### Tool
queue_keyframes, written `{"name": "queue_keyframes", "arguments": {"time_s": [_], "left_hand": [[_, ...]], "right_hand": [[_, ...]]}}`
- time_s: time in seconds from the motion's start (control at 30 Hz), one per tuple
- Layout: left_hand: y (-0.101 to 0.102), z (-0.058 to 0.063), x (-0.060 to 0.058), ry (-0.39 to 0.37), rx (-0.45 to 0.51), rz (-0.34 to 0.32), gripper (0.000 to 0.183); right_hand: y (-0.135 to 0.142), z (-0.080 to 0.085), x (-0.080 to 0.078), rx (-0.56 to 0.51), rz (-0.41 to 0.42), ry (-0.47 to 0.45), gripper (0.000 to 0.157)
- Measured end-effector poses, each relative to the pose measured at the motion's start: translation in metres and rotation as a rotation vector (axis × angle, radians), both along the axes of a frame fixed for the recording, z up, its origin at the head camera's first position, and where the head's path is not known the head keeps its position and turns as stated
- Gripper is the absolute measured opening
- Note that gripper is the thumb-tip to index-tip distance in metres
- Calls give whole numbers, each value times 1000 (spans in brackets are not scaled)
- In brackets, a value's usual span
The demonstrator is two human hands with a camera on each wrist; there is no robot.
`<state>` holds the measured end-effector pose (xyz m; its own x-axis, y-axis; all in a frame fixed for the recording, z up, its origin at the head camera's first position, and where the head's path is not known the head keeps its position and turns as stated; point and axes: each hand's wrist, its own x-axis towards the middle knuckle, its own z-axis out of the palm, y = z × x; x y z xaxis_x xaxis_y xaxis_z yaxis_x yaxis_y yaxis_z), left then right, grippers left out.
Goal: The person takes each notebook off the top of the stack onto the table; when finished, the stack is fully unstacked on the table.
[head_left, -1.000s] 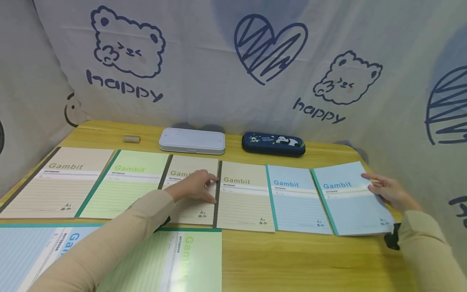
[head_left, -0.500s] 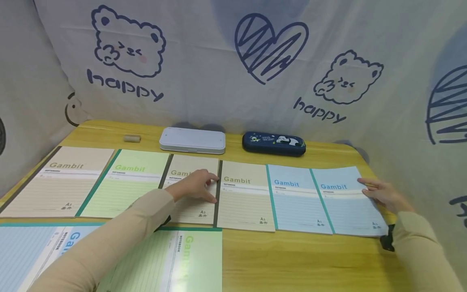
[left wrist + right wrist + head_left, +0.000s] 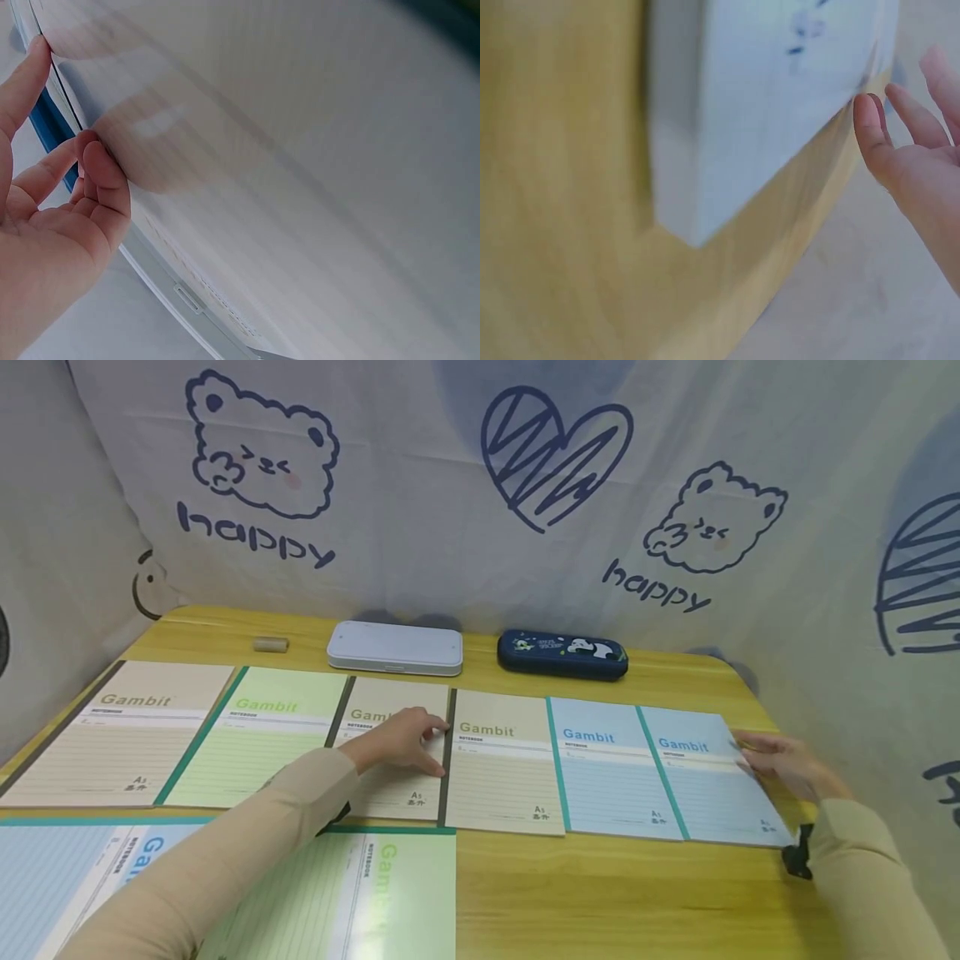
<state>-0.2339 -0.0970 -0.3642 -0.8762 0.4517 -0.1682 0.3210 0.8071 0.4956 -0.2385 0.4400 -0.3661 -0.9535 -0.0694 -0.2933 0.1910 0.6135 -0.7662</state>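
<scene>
In the head view a row of Gambit notebooks lies across the table. My left hand (image 3: 401, 743) rests over the third, a beige notebook (image 3: 386, 793). Its fingertips touch the dark spine edge of the neighbouring beige notebook (image 3: 502, 785); in the left wrist view thumb and fingers (image 3: 109, 176) meet that edge, spread apart. At the right end of the row, my right hand (image 3: 787, 764) has its fingertips at the right edge of the last blue notebook (image 3: 712, 793), which lies flat beside another blue notebook (image 3: 611, 785). The right wrist view shows fingers (image 3: 870, 127) loosely extended by its edge.
A white pencil case (image 3: 395, 647) and a dark blue panda case (image 3: 562, 656) stand behind the row, with a small tan cylinder (image 3: 270, 645) to their left. Nearer me lie a sideways blue notebook (image 3: 52, 877) and green notebook (image 3: 412, 902). A printed curtain (image 3: 420, 527) hangs behind the table.
The last blue notebook has shifted left and straightened, its spine now against the neighbouring blue notebook. My right hand has moved left and slightly down with it; my left hand stays put.
</scene>
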Motion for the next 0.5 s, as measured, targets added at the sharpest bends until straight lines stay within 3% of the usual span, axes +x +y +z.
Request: {"name": "queue_keyframes", "arguments": {"time_s": [0.1,0.17,0.27,0.4,0.5], "left_hand": [[-1,-2,-1,-6,-2,5,67],[-1,-2,-2,-10,-4,9,67],[-2,-3,-2,-13,-6,13,67],[-6,-3,-3,-21,13,-5,66],[-11,-3,-4,-42,57,-22,65]], "right_hand": [[-2,2,-1,9,2,33,59],[-5,3,-1,-81,-1,72,62],[-13,8,-3,-344,1,124,61],[-28,14,-8,-767,-4,165,32],[-40,18,-13,-926,-18,192,24]]}}
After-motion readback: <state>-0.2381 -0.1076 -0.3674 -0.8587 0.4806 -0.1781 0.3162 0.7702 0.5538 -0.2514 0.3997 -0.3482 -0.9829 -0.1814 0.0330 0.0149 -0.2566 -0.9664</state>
